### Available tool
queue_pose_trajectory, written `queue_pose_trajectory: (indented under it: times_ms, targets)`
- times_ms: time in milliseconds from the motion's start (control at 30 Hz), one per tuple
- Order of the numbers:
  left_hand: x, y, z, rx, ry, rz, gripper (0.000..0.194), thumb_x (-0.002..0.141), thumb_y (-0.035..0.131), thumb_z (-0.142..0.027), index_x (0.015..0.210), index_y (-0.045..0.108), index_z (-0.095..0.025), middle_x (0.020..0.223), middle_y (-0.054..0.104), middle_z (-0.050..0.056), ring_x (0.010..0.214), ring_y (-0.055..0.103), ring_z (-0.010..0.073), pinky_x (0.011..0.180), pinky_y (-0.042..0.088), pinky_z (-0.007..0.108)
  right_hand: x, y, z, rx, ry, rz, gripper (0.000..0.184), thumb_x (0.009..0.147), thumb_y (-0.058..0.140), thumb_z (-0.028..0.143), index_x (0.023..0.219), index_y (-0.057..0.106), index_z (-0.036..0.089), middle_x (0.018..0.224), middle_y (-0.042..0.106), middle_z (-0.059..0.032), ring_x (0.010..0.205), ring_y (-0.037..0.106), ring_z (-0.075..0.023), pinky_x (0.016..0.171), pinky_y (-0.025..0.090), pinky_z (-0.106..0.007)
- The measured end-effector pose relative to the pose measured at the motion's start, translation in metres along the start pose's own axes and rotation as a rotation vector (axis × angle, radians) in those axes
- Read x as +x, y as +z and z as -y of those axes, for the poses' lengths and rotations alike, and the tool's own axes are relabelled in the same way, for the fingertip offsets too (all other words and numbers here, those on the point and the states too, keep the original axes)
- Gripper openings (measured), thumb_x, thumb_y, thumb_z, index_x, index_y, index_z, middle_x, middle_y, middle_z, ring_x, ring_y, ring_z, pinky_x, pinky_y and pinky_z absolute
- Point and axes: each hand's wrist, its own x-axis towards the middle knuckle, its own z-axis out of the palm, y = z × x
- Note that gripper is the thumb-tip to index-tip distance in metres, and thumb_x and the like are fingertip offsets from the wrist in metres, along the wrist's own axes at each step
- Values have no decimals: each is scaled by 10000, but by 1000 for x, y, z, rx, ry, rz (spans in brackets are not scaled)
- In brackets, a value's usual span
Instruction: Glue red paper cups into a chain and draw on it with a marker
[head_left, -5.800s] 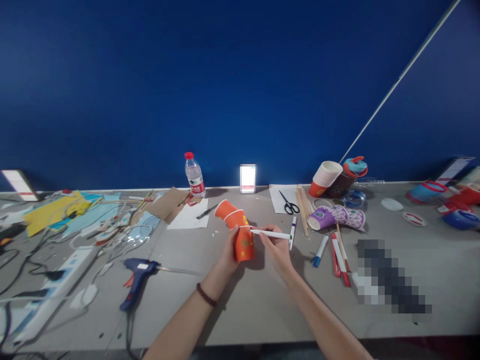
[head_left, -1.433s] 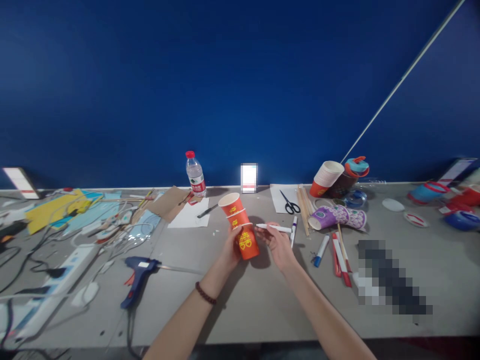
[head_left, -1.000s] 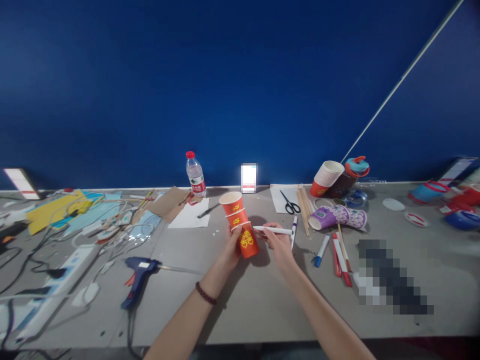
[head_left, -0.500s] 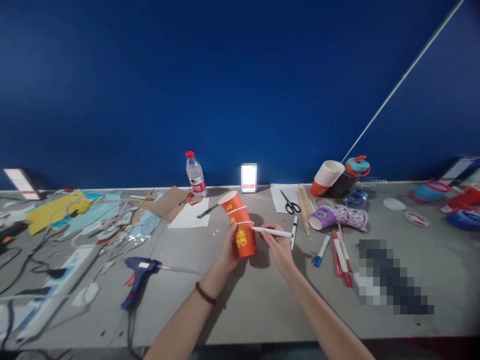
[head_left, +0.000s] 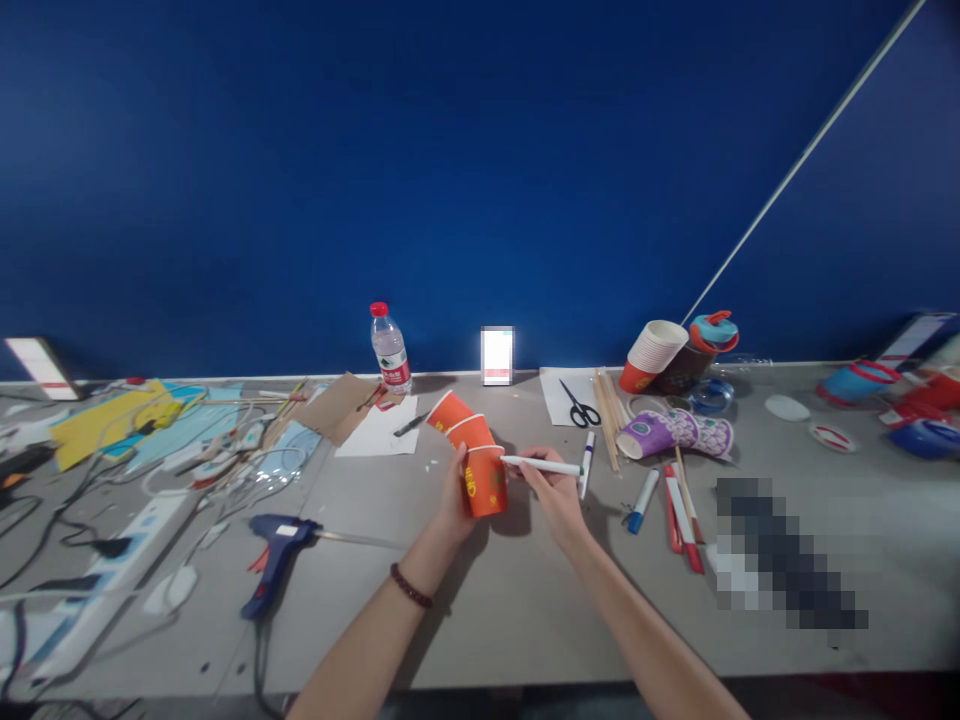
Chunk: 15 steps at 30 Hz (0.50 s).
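My left hand (head_left: 454,500) is wrapped round the lowest of three joined red paper cups (head_left: 486,482), which form a curved stack leaning up to the left. Yellow print shows on the cups near my fingers. In my right hand (head_left: 553,492) is a white marker (head_left: 544,465), held like a pen. Its tip meets or nearly meets the right side of the lowest cup, just under the rim. A second marker (head_left: 587,462) lies on the table behind my right hand. Part of the cup's left side is hidden by my left fingers.
A glue gun (head_left: 279,560) and a power strip (head_left: 112,590) with cables lie left. Behind stand a water bottle (head_left: 390,350) and a lit phone (head_left: 497,356). To the right are scissors (head_left: 581,408), wooden sticks (head_left: 611,415), purple cups (head_left: 652,435), stacked paper cups (head_left: 654,355) and a blue marker (head_left: 643,500).
The joined cups have turned in my left hand, so the yellow print has shifted left and the top cup leans further left. My right hand and marker stay almost in place.
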Motion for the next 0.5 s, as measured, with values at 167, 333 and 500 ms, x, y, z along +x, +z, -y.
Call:
queue_pose_trajectory:
  times_ms: [167,333,500]
  targets:
    - [1,-1,1,-8,17,-20,411,799,614,-467,858,719,-74,718,725,100,613,663,178,632,532,277,-1,0,0,-27,-10,8,333,696,779,480,837,633,216,776,705,-15,719,672,-175,716,540,-311]
    - [-1,-1,-1,-9,39,-11,361,776,626,-412,904,720,-89,833,746,110,707,684,210,706,543,320,-1,0,1,-59,-31,3,338,703,767,494,835,627,217,771,701,-22,739,670,-189,717,534,-319]
    - [0,-1,0,0,66,11,393,755,642,-447,903,718,-91,856,743,111,722,679,210,718,540,323,-2,1,1,-65,-39,38,303,730,755,469,833,630,214,770,701,-15,745,670,-181,707,521,-299]
